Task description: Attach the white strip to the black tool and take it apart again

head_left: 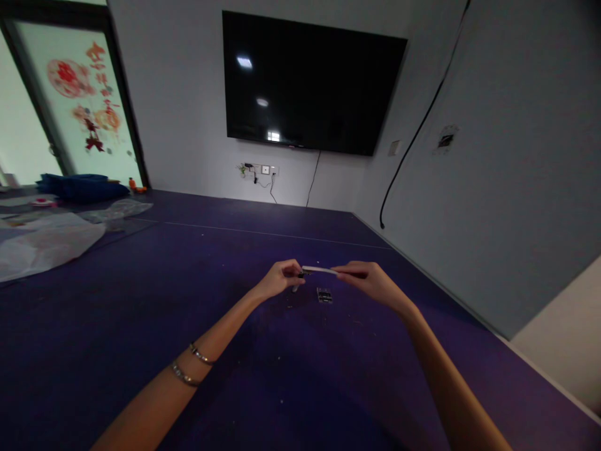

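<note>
White and thin, the strip is held above the purple surface, near a dark board. The right hand pinches the strip's right end between thumb and fingers; the left hand pinches a small dark part at its left end. A slack pinch could drop either; uneven pulling could bend the strip. The left hand mostly hides the part; any join is unclear, the board too small to read.

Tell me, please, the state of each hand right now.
Left hand: pinching a small dark item, identity unclear.
Right hand: pinching a thin pale strip.
</note>
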Demonstrator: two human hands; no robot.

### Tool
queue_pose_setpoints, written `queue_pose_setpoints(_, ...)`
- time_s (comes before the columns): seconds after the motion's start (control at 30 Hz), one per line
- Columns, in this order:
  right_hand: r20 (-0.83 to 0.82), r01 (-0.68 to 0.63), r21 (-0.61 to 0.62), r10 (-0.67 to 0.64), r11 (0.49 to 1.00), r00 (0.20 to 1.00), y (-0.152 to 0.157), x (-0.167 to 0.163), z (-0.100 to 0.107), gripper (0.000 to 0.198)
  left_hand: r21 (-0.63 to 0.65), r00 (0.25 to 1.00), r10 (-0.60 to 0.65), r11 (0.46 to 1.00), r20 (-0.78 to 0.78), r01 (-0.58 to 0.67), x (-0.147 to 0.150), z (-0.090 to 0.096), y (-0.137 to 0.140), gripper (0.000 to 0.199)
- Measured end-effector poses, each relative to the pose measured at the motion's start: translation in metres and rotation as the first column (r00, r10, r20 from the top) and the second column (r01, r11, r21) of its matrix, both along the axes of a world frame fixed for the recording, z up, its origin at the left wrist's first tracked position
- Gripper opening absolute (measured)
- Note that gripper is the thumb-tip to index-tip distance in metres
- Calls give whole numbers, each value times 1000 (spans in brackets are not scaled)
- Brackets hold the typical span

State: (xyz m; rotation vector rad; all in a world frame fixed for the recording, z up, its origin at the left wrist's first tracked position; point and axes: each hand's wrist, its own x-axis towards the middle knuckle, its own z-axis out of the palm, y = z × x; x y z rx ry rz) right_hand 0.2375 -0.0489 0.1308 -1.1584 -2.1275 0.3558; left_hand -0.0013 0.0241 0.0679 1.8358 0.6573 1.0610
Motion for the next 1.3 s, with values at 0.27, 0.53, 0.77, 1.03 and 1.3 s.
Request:
queue_pose_setpoints(0.27, 61, 78, 89, -83, 993, 995, 4, 5, -2, 27, 18, 999, -36, 999, -23, 37, 0, -2, 0, 24)
queue_pose_setpoints(0.53, 73, 76, 137, -87, 988, 993, 1, -1, -1, 25, -20, 999, -52, 998, -9, 51, 1, -5, 1, 26)
queue_pose_setpoints(0.77, 80, 37, 161, -50, 986, 996, -1, -6, 1, 24, -45, 997, -83, 996, -3, 83, 1, -5, 1, 24)
queue_pose_setpoints(1.03, 96, 75, 211, -97, 975, 991, 3, -4, -2, 25, -37, 998, -52, 998, -22, 51, 2, -3, -4, 23)
queue_pose_setpoints(1.3, 91, 55, 199, -75, 978, 993, 0, -6, -1, 24, -18, 999, -38, 999, -31, 37, 2, -5, -1, 23)
